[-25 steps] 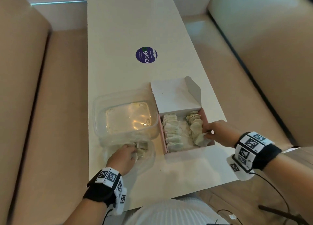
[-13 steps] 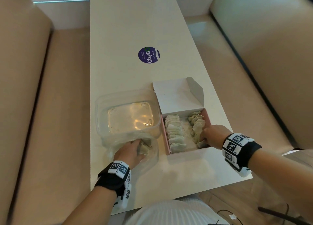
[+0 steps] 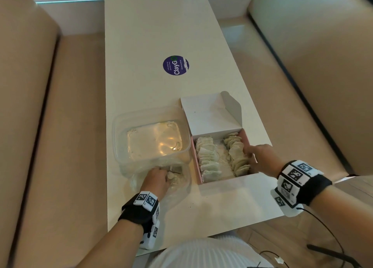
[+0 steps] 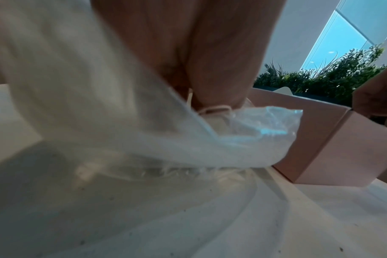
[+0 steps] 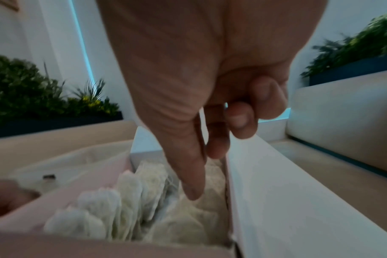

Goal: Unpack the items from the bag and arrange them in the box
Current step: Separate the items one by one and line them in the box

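A pink box lies with its lid folded back, holding two rows of pale tea bags. My right hand is at the right row by the box's right wall. Its thumb presses down on the tea bags and the other fingers are loosely bent, holding nothing. My left hand is inside the clear plastic bag, left of the box, and grips a clump of tea bags. In the left wrist view the crumpled bag lies against the box's side.
A clear plastic tub stands just behind the bag, touching the box's left side. A round purple sticker is on the long white table further back. Beige benches run along both sides. A black cable hangs from my right wrist.
My right hand let go of a tea bag at the near end of the right row and now presses along that row. My left hand reached into the bag and gripped tea bags.
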{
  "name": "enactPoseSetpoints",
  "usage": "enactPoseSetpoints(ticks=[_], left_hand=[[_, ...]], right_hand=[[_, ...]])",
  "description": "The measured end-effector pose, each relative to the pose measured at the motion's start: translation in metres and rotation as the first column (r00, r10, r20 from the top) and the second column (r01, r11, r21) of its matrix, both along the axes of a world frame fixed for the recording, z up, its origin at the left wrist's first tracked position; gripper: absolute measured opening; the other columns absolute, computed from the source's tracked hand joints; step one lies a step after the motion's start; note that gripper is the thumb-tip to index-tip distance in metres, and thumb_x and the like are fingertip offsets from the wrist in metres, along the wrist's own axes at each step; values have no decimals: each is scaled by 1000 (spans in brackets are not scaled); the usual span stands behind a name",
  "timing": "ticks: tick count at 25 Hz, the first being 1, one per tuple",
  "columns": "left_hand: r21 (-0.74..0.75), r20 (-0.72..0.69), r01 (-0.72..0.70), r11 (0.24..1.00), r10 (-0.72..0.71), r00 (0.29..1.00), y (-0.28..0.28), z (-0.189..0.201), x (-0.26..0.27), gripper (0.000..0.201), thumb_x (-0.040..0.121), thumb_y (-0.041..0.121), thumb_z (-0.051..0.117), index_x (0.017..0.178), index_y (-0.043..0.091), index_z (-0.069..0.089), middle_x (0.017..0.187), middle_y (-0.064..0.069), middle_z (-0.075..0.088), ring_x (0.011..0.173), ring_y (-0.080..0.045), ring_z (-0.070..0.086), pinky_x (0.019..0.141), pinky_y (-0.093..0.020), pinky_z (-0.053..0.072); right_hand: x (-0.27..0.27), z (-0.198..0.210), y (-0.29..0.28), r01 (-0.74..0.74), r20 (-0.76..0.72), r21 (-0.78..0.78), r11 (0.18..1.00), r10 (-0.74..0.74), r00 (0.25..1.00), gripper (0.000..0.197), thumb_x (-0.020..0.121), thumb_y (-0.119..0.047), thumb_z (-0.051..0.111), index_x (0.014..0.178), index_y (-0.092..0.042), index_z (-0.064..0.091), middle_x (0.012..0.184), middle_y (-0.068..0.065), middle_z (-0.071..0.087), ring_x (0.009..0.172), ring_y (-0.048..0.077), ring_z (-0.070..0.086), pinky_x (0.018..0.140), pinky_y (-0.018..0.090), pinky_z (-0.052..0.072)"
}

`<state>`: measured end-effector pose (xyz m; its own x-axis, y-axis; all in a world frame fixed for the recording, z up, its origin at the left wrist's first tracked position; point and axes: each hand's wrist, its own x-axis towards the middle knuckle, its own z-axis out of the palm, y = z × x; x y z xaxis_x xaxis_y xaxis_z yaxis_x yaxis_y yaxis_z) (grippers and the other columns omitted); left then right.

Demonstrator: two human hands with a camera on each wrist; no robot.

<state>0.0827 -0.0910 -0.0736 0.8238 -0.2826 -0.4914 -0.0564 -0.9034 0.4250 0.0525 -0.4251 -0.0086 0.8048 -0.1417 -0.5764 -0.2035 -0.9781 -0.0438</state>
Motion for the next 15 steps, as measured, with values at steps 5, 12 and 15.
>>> enactPoseSetpoints(ticks=[5, 12, 15], left_hand=[[-108, -28, -51, 993, 48, 998, 14, 8, -5, 35, 81, 8, 62, 61, 20, 35, 81, -1, 45, 78, -22, 48, 63, -23, 33], [-349, -84, -415, 840, 413, 907, 51, 42, -1, 22, 77, 5, 69, 67, 16, 52, 61, -2, 58, 56, -15, 49, 52, -19, 39], [-479, -135, -555, 680, 568, 812, 73, 58, -1, 17, 79, 9, 74, 74, 14, 58, 70, -7, 69, 62, -14, 59, 62, -25, 46]], right_hand=[[-10, 31, 24, -34, 191, 144, 989, 6, 981, 10, 82, -22, 60, 91, -27, 59, 75, -10, 54, 72, 19, 60, 69, 34, 53], [8, 46, 155, -294, 221, 488, 822, 210, 952, 20, 91, -24, 55, 110, -21, 61, 97, -5, 64, 74, 5, 53, 73, 16, 43], [18, 15, 200, -336, 90, 429, 838, 331, 939, 29, 93, -14, 49, 120, -13, 58, 113, 8, 63, 98, 22, 59, 89, 30, 48]])
